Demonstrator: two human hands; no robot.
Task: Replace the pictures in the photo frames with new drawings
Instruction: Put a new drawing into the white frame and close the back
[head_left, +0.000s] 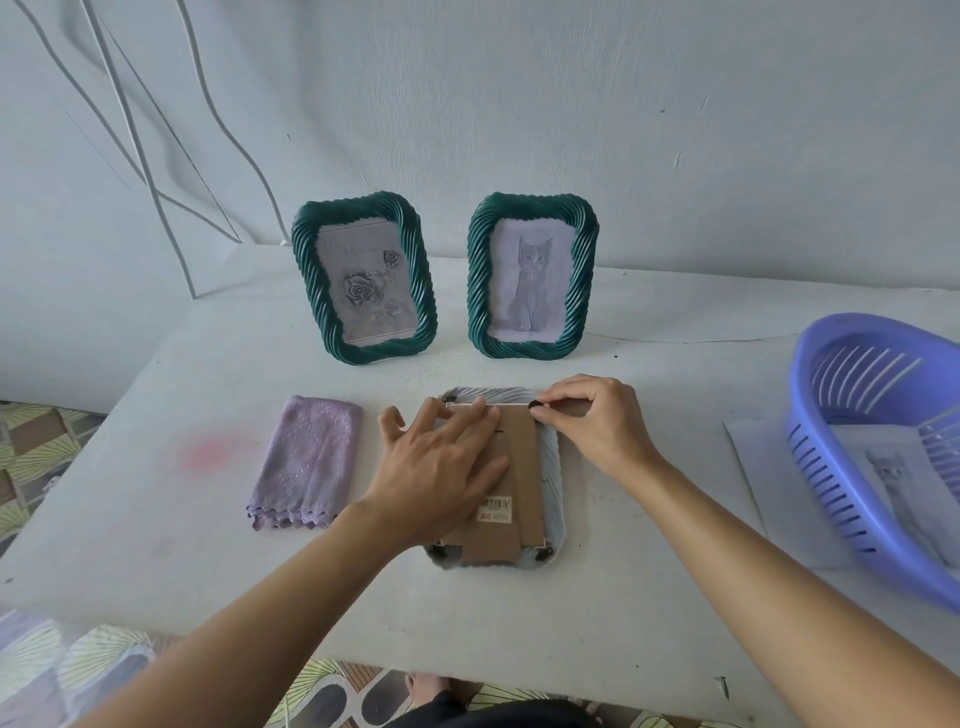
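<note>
Two hands share this step: my left hand (441, 467) lies flat, fingers straight, pressing the brown cardboard backing (522, 452) of the pale twisted-rim photo frame (553, 467), which is face down on the white table (156, 519); my right hand (597, 421) pinches the small black turn clip (534, 404) at its far right corner; I judge a gentle swivel under steady pressure is best; a lilac folded cloth (309, 462) lies to the left and a purple slotted plastic basket (831, 467) to the right; beyond, a green rope-pattern frame with roses (306, 270) and a green rope-pattern frame with a cat (480, 270) stand upright before the white wall (519, 104).

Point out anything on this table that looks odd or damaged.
A faint pink-red smudge stains the white table left of the purple cloth. A paper sheet pokes out from under the blue basket. Nothing looks broken.
</note>
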